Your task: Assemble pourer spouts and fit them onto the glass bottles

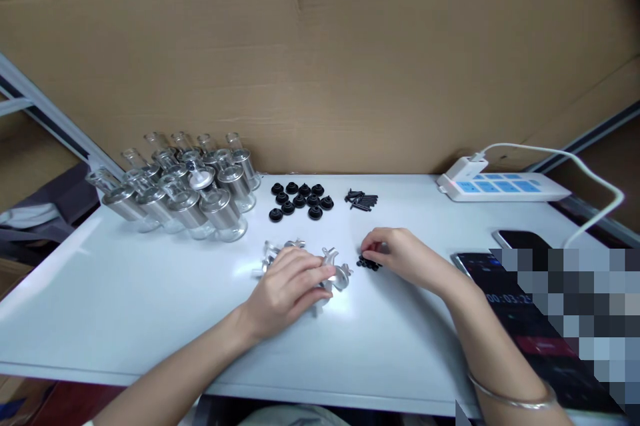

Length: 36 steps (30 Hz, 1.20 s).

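Observation:
My left hand lies over a group of shiny silver metal parts with prongs. Its fingers and thumb close around one silver metal part with a round disc and small prongs. The palm hides some of the other metal pieces. To the right, my right hand dips to a small pile of black pieces, thumb and forefinger pinched together at its edge. Whatever sits between those fingertips is too small to make out.
Glass bottles with metal bands crowd the left. Behind my hands lie several black round caps and thin black rods. A power strip with a white cable and phones lie right. Cardboard walls the back.

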Tool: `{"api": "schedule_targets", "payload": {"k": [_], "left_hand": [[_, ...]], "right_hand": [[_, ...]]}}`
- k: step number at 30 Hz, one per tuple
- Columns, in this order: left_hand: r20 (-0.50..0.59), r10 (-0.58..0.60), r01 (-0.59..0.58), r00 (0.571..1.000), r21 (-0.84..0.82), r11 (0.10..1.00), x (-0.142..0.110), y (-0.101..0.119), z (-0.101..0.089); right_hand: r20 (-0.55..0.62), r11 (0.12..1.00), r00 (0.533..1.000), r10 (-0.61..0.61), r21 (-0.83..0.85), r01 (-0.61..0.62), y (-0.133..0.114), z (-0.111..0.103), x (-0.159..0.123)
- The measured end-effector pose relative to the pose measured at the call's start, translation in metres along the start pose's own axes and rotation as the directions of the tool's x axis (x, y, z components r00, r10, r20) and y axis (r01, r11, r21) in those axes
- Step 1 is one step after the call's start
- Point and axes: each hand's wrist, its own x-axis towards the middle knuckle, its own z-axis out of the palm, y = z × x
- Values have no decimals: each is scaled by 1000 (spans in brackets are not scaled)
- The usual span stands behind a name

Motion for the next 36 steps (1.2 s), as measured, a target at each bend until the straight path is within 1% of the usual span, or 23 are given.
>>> {"api": "schedule_targets", "payload": {"k": [5,11,16,21,25,27,28,30,33,35,36], "left_hand": [[7,4,-4,1000,1,1000,0,0,0],[14,2,-2,1000,15,1000,1,0,-1],[17,3,-4,1000,22,1000,1,0,-2],[13,9,-10,1000,22,1000,0,0,-1],[16,3,-4,1000,24,1000,0,0,-1],[16,3,-4,1000,23,1000,0,0,-1],[14,5,-5,1000,22,1000,0,0,-1],[14,7,-7,1000,19,1000,0,0,-1],[18,8,-8,1000,22,1000,0,-1,-1],[19,11,-12,1000,29,999,0,-1,-1],[20,13,-14,1000,31,999,0,-1,-2]], "right_hand": [[-35,1000,999,-20,-1,20,1,2,0],[-40,993,992,-116,-24,115,1,4,1],[-52,990,989,-142,-31,140,-2,4,0],[-73,971,969,-235,-69,230,0,5,0],[-108,956,952,-287,-103,276,0,7,1],[-145,955,944,-296,-33,294,-5,5,1],[-178,956,943,-282,35,292,-10,4,0],[-251,936,944,-215,221,272,-19,2,-3],[-320,839,942,-106,479,257,-30,1,-6],[-336,779,939,-79,567,269,-34,3,-7],[-346,765,935,-76,581,277,-36,4,-7]]}}
